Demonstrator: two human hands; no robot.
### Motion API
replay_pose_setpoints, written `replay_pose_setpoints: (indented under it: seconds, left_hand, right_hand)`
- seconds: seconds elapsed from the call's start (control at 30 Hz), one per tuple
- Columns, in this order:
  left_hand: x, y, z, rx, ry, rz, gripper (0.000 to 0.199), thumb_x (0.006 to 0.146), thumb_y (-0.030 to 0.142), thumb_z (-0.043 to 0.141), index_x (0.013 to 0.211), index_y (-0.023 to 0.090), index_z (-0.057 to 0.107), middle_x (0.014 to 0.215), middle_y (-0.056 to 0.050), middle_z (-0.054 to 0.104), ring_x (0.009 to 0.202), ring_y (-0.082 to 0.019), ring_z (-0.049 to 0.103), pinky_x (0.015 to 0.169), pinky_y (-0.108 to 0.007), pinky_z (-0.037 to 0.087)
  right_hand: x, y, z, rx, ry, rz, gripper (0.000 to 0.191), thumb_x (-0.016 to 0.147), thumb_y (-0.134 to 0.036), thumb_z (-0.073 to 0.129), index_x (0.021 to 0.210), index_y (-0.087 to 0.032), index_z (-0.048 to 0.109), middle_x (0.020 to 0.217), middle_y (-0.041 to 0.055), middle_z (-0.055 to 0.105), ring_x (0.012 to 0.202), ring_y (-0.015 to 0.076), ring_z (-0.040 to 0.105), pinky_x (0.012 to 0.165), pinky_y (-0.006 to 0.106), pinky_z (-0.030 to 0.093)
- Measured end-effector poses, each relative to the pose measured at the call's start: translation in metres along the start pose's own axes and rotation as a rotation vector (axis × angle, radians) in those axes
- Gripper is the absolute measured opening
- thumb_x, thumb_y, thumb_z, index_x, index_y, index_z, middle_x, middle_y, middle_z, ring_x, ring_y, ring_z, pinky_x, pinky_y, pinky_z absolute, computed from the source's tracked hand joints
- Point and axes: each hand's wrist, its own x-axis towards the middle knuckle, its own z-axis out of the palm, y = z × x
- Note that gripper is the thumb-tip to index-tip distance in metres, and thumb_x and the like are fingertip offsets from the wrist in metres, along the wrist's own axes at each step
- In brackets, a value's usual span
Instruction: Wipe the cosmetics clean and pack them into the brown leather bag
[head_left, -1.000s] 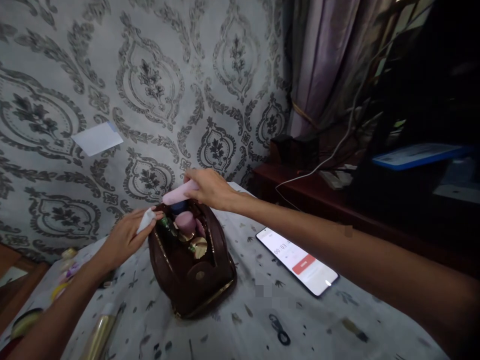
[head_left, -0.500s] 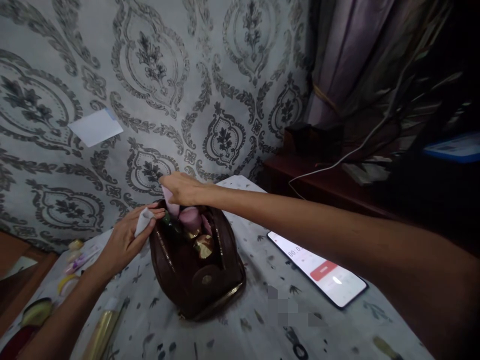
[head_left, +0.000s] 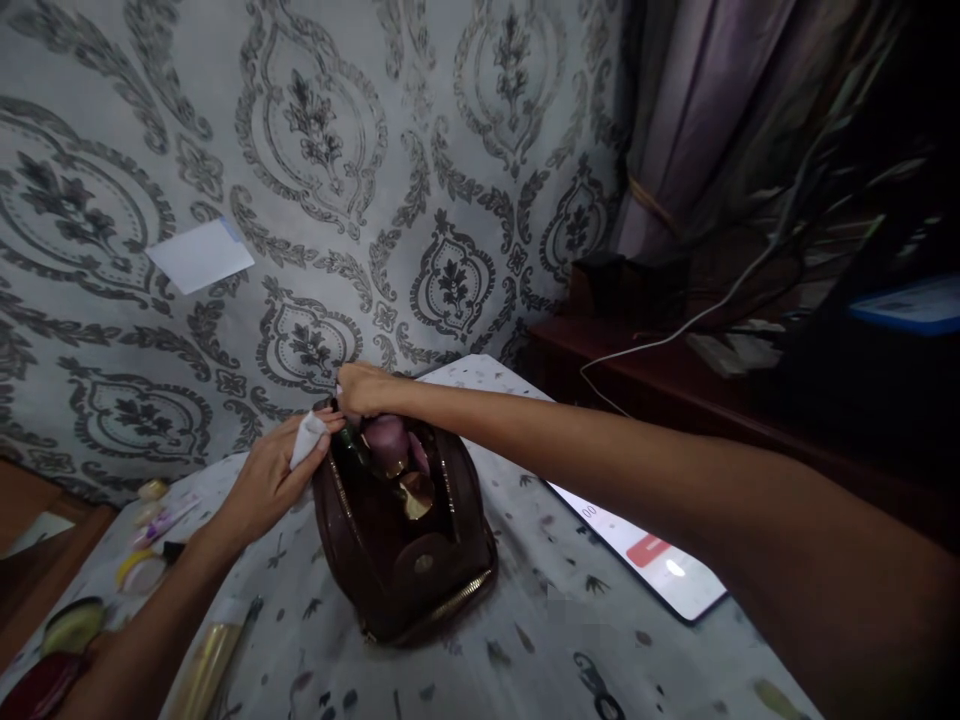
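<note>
- While the white folded cloth (head_left: 307,440) is pinched between the thumb and fingers of the left hand (head_left: 274,465), the left side of the brown bag's rim is touched by its fingertips.
- The brown bag (head_left: 379,590) is set unzipped on the worktop (head_left: 525,600), which is covered by a pale printed cloth.
- The right hand (head_left: 365,390) is held with curled fingers at the far end of the opening, just beside the left fingertips; what is gripped there is largely hidden and cannot be told.
- Inside the bag, a pink-topped container (head_left: 388,443), a gold item (head_left: 418,497) and, near the left rim, a dark green item (head_left: 352,440) can be seen.
- A phone (head_left: 671,575) with a lit screen is partly covered by the right forearm.
- Near the left forearm, a gold tube (head_left: 206,660), a yellow-rimmed jar (head_left: 140,572) and a purple-and-white tube (head_left: 166,520) are laid out.
- A white card (head_left: 201,257) is seen against the patterned wall (head_left: 420,120).
</note>
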Motion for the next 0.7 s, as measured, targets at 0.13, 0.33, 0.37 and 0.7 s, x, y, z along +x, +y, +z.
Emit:
replay_pose_setpoints:
  seconds: [0.13, 0.33, 0.37, 0.7]
  left_hand:
    - [0.0, -0.002, 0.002, -0.004, -0.011, 0.003, 0.045, 0.098, 0.046, 0.038, 0.114, 0.017, 0.069, 0.127, -0.01, 0.067, 0.123, -0.025, 0.058, 0.111, -0.038, 0.039]
    - [0.001, -0.004, 0.004, -0.012, -0.015, 0.003, 0.045, 0.098, 0.044, 0.038, 0.116, 0.017, 0.069, 0.128, -0.011, 0.066, 0.123, -0.025, 0.058, 0.11, -0.04, 0.04]
    - [0.001, -0.004, 0.004, -0.013, -0.01, 0.005, 0.045, 0.098, 0.044, 0.038, 0.115, 0.017, 0.069, 0.128, -0.011, 0.066, 0.123, -0.025, 0.058, 0.11, -0.04, 0.04]
    - [-0.001, 0.004, -0.006, -0.076, 0.007, 0.026, 0.039, 0.096, 0.044, 0.042, 0.101, 0.02, 0.072, 0.115, -0.008, 0.072, 0.119, -0.027, 0.059, 0.111, -0.041, 0.037]
  right_hand:
    - [-0.003, 0.003, -0.007, 0.084, 0.018, 0.047, 0.018, 0.08, -0.008, 0.06, 0.091, -0.01, 0.074, 0.083, 0.0092, 0.078, 0.07, 0.018, 0.074, 0.053, 0.015, 0.052]
    - [-0.001, -0.001, -0.006, 0.172, 0.023, 0.122, 0.014, 0.083, -0.008, 0.059, 0.087, -0.007, 0.072, 0.077, 0.0098, 0.076, 0.059, 0.017, 0.073, 0.049, 0.016, 0.053]
    - [-0.001, -0.002, -0.006, 0.181, 0.022, 0.129, 0.015, 0.083, -0.008, 0.058, 0.087, -0.007, 0.072, 0.076, 0.01, 0.076, 0.058, 0.0168, 0.073, 0.05, 0.016, 0.054]
    - [0.003, -0.01, -0.01, 0.206, -0.006, 0.144, 0.013, 0.076, -0.007, 0.065, 0.086, -0.009, 0.072, 0.081, 0.009, 0.077, 0.07, 0.017, 0.074, 0.061, 0.016, 0.057]
